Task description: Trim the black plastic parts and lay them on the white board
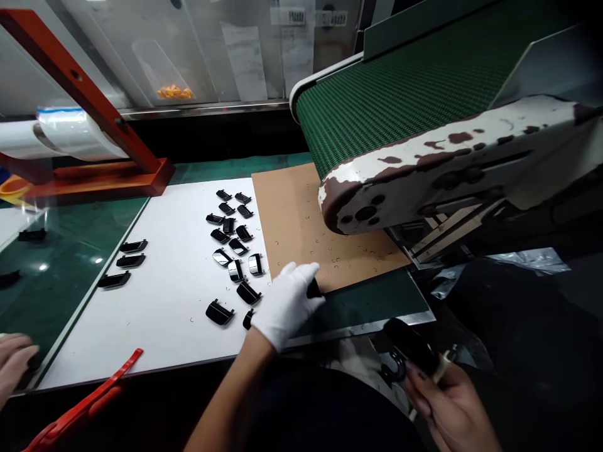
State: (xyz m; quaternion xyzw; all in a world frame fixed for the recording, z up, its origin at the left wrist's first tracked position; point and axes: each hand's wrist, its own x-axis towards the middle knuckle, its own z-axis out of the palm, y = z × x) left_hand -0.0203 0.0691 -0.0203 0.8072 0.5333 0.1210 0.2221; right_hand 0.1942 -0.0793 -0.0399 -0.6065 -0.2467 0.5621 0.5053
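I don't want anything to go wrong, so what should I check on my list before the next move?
1. Left hand covered: ok, it wears a white glove.
2. Right hand covered: not ok, it has no white glove.
3. Right hand holding its black part: ok, the part is in its fingers.
4. Left hand gripping the black piece tightly: cannot tell, the fingers hide most of it.
5. Brown sheet free of bits: not ok, small curved bits are scattered on it.
6. Other person's hand apart from the left hand: ok, it is at the far left edge.
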